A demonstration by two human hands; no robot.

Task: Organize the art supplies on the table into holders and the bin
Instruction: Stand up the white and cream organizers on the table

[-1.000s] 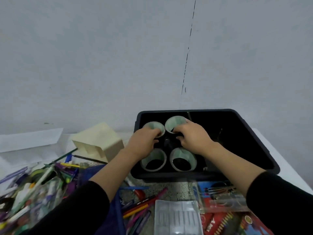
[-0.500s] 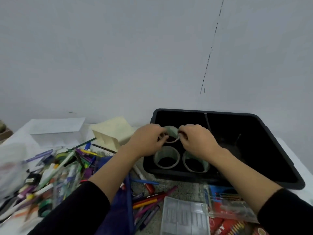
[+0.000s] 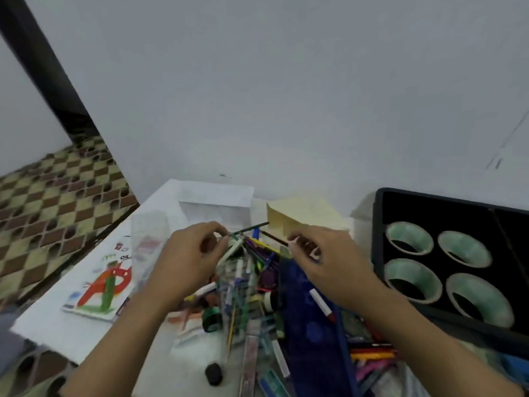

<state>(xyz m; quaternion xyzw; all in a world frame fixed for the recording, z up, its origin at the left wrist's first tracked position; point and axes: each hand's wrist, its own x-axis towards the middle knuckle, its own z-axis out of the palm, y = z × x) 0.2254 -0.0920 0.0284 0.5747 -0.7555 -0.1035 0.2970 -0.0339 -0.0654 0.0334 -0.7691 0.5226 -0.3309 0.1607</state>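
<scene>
A tangled pile of pens, markers and pencils [image 3: 246,270] lies on the white table. My left hand [image 3: 189,262] hovers over the pile's left side, fingers loosely curled, fingertips close to a white and green marker [image 3: 233,249]. Over the right side my right hand [image 3: 329,262] hangs with fingers curled, near a dark pencil [image 3: 274,238]. I see nothing held in either hand. At the right stands the black bin [image 3: 378,224], with several green-lined round holders [image 3: 409,239] upright inside it.
A blue pouch [image 3: 303,316] lies under the right forearm. A cream box [image 3: 303,216] and white paper [image 3: 217,204] sit at the back. A drawing booklet [image 3: 106,285] lies left, near the table edge [image 3: 86,253]. A small black cap [image 3: 213,373] sits in front.
Both hands left the holders in the bin and moved left to the pile of pens. The view swung left, so the bin now sits at the right edge.
</scene>
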